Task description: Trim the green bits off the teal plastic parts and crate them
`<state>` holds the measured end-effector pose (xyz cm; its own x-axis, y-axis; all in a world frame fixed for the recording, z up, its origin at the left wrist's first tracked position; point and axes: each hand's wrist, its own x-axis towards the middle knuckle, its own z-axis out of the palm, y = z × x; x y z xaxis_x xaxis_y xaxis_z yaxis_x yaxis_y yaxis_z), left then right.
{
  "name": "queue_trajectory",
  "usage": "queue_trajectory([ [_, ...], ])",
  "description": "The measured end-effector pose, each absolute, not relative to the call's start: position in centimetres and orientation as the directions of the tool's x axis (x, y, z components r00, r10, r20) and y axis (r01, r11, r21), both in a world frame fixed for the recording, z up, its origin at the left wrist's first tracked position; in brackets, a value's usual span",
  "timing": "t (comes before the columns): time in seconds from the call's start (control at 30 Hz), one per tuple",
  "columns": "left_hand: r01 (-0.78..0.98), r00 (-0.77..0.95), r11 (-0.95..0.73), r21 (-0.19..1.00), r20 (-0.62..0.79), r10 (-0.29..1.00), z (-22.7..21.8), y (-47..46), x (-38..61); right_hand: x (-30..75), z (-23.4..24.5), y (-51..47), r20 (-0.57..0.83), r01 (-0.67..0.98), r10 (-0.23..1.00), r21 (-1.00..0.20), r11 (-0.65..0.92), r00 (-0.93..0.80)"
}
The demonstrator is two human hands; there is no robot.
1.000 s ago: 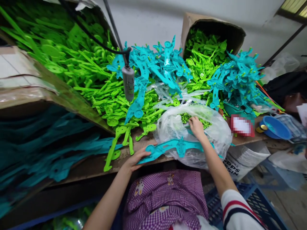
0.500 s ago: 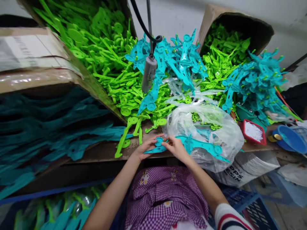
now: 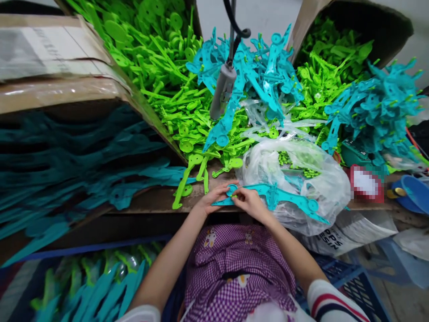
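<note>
A long teal plastic part with round discs lies across the table's front edge and over a plastic bag. My left hand grips its left end, fingers curled behind the disc there. At the same end, my right hand is closed in a pinch against the part, just right of the disc. A fleck of green shows by those fingertips, too small to make out. Under the part's right half sits the clear plastic bag, with small green pieces inside.
Bright green plastic parts spill from a carton behind. Teal parts are heaped at the back and right. A grey tool hangs on a cord above. A carton of teal parts stands left; a blue bowl is right.
The view has shifted, so the scene sits slightly further right and higher. Both hands stay at the left end of the teal part; the right fingertips have closed in nearer its disc.
</note>
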<state>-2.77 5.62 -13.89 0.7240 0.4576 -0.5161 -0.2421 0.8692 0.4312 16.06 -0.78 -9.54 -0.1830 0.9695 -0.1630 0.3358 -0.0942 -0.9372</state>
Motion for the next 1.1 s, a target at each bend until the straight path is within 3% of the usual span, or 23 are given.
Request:
queue_trajectory([
  [0.2, -0.242, 0.733, 0.87, 0.429, -0.507, 0.454, -14.5, 5.5, -3.0, 15.8, -9.9, -0.8, -0.158, 0.397, 0.967, -0.915, -0.068, -0.198],
  [0.47, -0.207, 0.708, 0.857, 0.472, -0.532, 0.464, -14.0, 5.6, -2.7, 15.4, -10.4, -1.5, -0.056, 0.548, 0.932, -0.821, 0.162, -0.359],
  [0.6, -0.176, 0.676, 0.85, 0.496, -0.567, 0.471, -13.9, 5.7, -2.5, 14.9, -11.0, -1.4, -0.087, 0.603, 0.942, -0.786, 0.135, -0.324],
  [0.7, -0.171, 0.68, 0.841, 0.513, -0.556, 0.477, -13.8, 5.7, -2.2, 14.8, -10.8, -1.6, -0.111, 0.595, 0.949, -0.799, 0.091, -0.294],
  [0.83, -0.18, 0.666, 0.829, 0.53, -0.555, 0.499, -12.8, 5.1, -2.7, 16.2, -8.6, -2.8, -0.046, 0.501, 0.951, -0.857, 0.119, -0.304],
  [0.93, -0.18, 0.576, 0.804, 0.568, -0.602, 0.554, -12.1, 4.6, -3.7, 17.9, -5.2, -2.9, -0.007, 0.435, 0.981, -0.897, 0.08, -0.194],
  [1.1, -0.057, 0.469, 0.758, 0.649, -0.653, 0.594, -11.2, 4.3, -4.6, 20.4, -0.1, 0.4, 0.038, 0.282, 0.971, -0.959, -0.031, 0.237],
])
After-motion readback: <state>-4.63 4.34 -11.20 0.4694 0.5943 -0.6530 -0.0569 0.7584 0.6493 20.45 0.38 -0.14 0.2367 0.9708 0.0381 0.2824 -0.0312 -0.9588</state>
